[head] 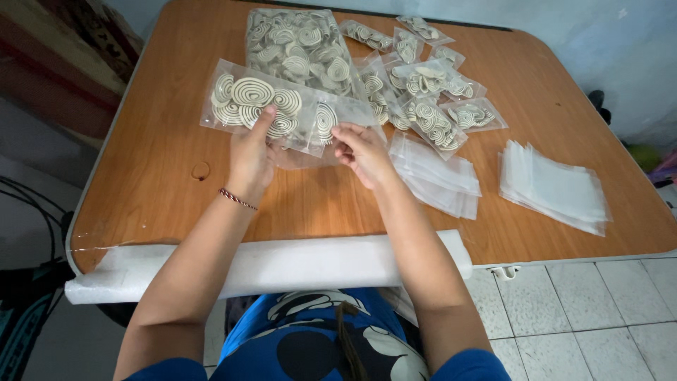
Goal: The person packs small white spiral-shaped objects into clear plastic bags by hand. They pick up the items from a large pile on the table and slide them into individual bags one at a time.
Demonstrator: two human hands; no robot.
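While your left hand pins the bag and your right hand pinches its open mouth, coils may spill: that pinch looks light.

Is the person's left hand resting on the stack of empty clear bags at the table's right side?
No, the left hand presses on a clear bag of spiral pieces, apart from that stack of empty bags.

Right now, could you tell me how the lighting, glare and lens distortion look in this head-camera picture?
In the head view: even, soft daylight with faint shadows under the left hand and right hand; mild glare on the clear bag of spiral coils they hold and on the stack of empty bags; wide-angle bowing curves the wooden table edges; the centre looks sharp, corners softer and dimmer.
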